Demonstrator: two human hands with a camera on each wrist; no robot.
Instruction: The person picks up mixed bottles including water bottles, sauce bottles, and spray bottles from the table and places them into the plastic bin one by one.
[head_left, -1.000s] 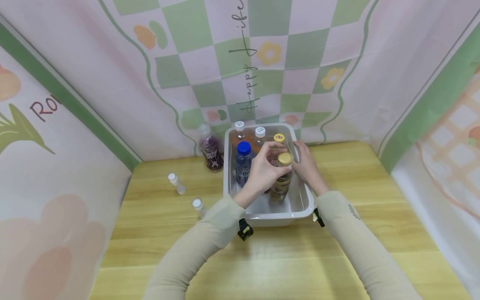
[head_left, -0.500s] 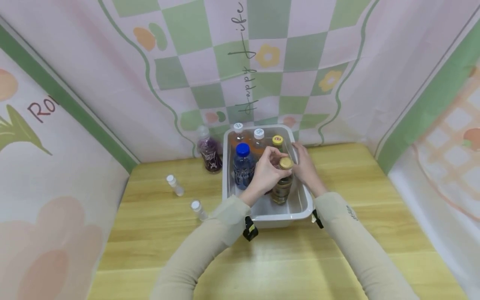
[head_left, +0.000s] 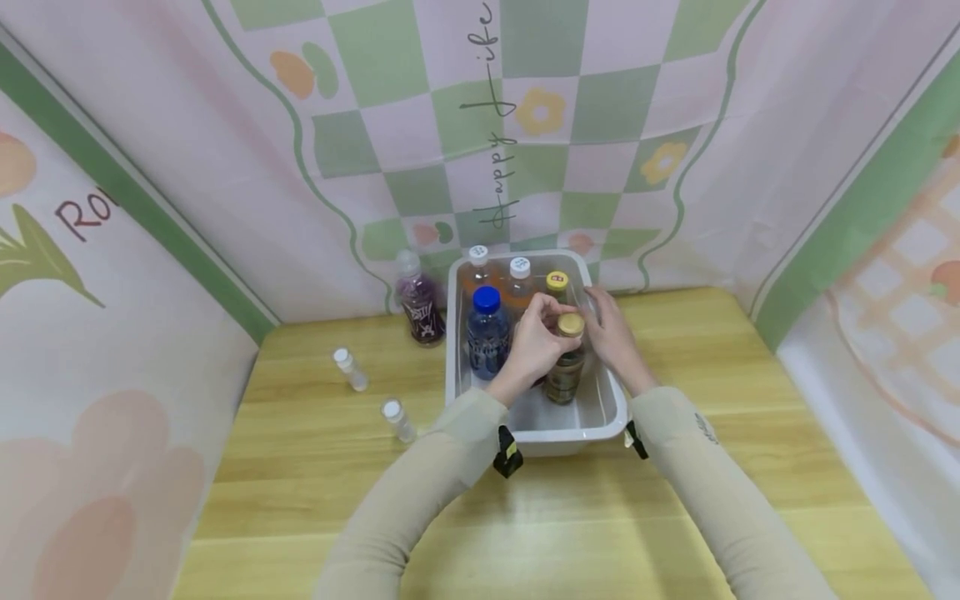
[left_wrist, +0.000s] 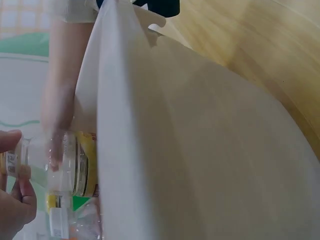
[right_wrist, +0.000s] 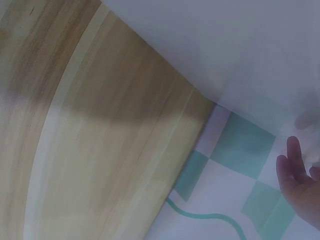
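Observation:
My left hand [head_left: 534, 348] pinches the gold-capped bottle [head_left: 564, 379] at its cap and neck, thumb and fingers round it. The bottle stands near upright in the front right of the white plastic bin [head_left: 558, 434]. In the left wrist view, the fingers [left_wrist: 20, 205] hold the bottle's labelled neck at the left edge, and its clear body [left_wrist: 62, 170] lies across the view. My right hand [head_left: 611, 333] rests at the bin's right rim beside the bottle, its fingers loosely extended. Its fingers [right_wrist: 295, 160] show beside the pale bin wall in the right wrist view.
Inside the bin stand a blue-capped bottle [head_left: 487, 333], two white-capped bottles [head_left: 520, 279] and a yellow-capped bottle [head_left: 557, 281]. Left of it are a purple drink bottle [head_left: 422, 308] and two small white-capped vials [head_left: 350, 371] on the wooden table [head_left: 315, 483]. A patterned cloth [head_left: 525, 167] hangs behind.
Over the last second my left wrist has shifted slightly right and the gold-capped bottle has sunk a little in the view. My right hand has stayed at the rim.

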